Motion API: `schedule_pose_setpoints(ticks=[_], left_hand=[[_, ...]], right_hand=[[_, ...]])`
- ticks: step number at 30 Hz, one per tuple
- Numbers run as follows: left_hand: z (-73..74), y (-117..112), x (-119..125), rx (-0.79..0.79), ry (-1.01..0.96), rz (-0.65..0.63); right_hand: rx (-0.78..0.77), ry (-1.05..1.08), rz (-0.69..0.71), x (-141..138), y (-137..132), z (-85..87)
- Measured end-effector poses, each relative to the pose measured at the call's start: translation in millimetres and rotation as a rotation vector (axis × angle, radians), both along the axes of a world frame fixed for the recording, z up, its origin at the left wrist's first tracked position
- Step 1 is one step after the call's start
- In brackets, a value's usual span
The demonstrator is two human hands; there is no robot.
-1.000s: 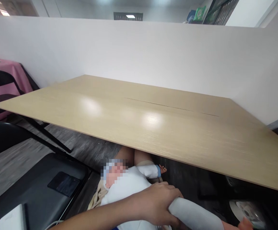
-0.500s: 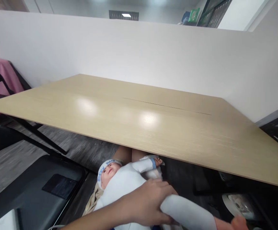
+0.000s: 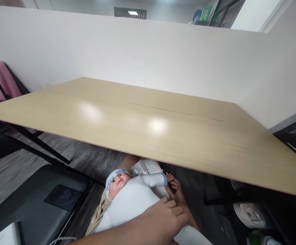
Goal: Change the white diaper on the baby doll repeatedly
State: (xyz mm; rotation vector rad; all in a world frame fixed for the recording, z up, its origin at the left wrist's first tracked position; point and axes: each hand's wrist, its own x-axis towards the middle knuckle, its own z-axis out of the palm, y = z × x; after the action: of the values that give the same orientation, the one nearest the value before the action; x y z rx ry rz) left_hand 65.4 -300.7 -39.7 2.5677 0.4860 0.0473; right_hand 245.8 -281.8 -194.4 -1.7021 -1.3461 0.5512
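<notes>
A baby doll in a white suit and a cap lettered "Happy Baby" lies face up on my lap, below the table's edge. My left hand reaches across from the lower left, its fingers curled over the doll's hip and upper leg. Beyond it, my right hand is beside the doll's hand, fingers apart; whether it touches the doll's sleeve or the white material there I cannot tell. A white, gathered piece like a diaper lies over my thighs behind the doll's arm.
A wooden table stands in front, against a white partition. At left is a black chair bearing a dark phone and a white device. A round white container is under the table at right.
The doll's leg has dropped from its raised position at right, my left hand still on it. My right hand has come into view by the doll's hand, and the white piece shows more clearly.
</notes>
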Motion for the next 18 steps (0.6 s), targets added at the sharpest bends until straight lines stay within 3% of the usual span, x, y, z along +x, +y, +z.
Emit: schedule_pose_setpoints(ticks=[3, 5, 7, 11, 15, 18], left_hand=[[0.5, -2.8, -3.7, 0.051, -0.015, -0.005], [-1.4, -4.9, -9.2, 0.100, -0.095, -0.045], [-4.7, -7.0, -15.8, 0.162, -0.198, -0.119], [-8.6, -9.4, -23.3, 0.271, -0.274, -0.183], [-14.5, -13.4, -29.9, 0.253, -0.279, -0.141], [-30.3, -27.9, -62.0, 0.264, -0.358, -0.011]], right_hand=[[0.063, -0.034, -0.168, 19.3, -32.6, 8.3], [0.125, -0.123, -0.175, 26.3, -44.0, 24.3], [0.128, -0.187, 0.002, 25.8, -44.3, 45.7], [-0.047, -0.215, 0.536, 5.7, -15.2, 82.7], [-0.197, -0.361, 0.748, -24.2, 24.4, 97.8], [-0.222, -0.406, 0.849, -42.8, 39.5, 106.9]])
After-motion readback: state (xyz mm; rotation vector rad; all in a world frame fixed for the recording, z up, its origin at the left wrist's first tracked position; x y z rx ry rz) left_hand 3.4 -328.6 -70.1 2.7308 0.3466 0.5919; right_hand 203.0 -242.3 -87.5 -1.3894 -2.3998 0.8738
